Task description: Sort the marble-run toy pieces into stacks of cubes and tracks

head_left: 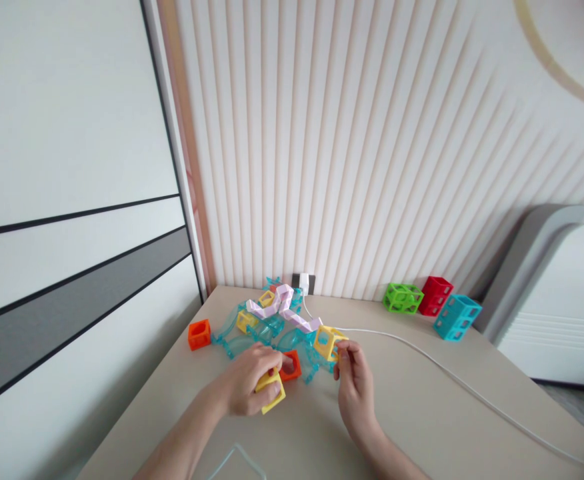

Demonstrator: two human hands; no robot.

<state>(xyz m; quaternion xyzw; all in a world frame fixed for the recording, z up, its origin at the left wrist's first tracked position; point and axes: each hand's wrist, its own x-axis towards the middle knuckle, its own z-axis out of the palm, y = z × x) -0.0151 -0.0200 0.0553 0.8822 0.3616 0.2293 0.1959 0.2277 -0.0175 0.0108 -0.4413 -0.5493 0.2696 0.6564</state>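
Observation:
My left hand is closed round a yellow cube block at the front of a pile of toy pieces. Close to its fingertips sits an orange cube block. On the right of the pile, my right hand pinches the edge of a yellow open-frame cube. Behind both hands lie see-through teal pieces, with a pale lilac zigzag piece across the top. Another yellow frame cube rests among them. My fingers partly cover both held blocks.
An orange cube stands at the table's left side. Green blocks, red blocks and blue blocks stand near the wall at right. A white cable runs from the wall plug across the table.

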